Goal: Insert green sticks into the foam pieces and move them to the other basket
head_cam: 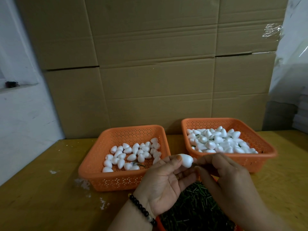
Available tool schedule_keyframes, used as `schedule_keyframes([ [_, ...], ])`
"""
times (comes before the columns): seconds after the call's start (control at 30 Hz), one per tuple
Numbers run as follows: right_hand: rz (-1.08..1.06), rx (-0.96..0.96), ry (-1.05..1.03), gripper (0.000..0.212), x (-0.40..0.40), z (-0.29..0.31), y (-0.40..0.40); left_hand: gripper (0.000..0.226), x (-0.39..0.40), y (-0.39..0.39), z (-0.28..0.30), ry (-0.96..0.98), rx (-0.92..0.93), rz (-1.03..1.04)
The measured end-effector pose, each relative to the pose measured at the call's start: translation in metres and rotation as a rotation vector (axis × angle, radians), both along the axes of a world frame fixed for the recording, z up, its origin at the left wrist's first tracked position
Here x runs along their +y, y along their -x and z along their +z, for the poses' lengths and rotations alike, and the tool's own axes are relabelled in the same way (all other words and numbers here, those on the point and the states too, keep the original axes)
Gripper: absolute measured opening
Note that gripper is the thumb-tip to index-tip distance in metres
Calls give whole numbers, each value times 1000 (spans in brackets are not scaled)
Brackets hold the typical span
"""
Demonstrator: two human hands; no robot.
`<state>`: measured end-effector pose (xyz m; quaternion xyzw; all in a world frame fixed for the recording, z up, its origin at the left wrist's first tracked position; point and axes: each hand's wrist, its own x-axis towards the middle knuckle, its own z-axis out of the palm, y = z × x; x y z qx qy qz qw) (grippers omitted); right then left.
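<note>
My left hand [164,182] pinches a white egg-shaped foam piece [187,160] between thumb and fingers, above the table. My right hand [221,170] pinches a short green stick [194,163] whose tip meets the foam piece's blunt end. Below both hands lies a heap of green sticks [195,207] in a container with an orange rim. The left orange basket [93,165] holds loose foam pieces [131,154] and a stray stick. The right orange basket [266,152] is piled with foam pieces [221,141], some showing green sticks.
A wall of cardboard boxes [150,72] stands right behind the baskets. The yellow wooden table [41,189] carries white foam crumbs [81,182] left of the left basket. Plastic-wrapped goods [293,64] rise at the right. A black bead bracelet [141,208] sits on my left wrist.
</note>
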<state>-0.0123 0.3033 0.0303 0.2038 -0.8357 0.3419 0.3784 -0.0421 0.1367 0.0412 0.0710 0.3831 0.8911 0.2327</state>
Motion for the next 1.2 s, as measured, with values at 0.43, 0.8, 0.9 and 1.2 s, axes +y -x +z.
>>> schedule_keyframes([
  [0.43,2,-20,-10,44,-2,2,-4,30,-2,3,1,-106,-3,26],
  [0.8,-22,-35,-30,43,-3,2,-5,24,0,2,-1,-93,32,30],
  [0.9,-17,-45,-24,42,-4,2,-5,27,2,0,-1,-108,40,16],
  [1.2,-4,-87,-15,45,-4,1,-6,27,6,2,-6,-5,150,119],
])
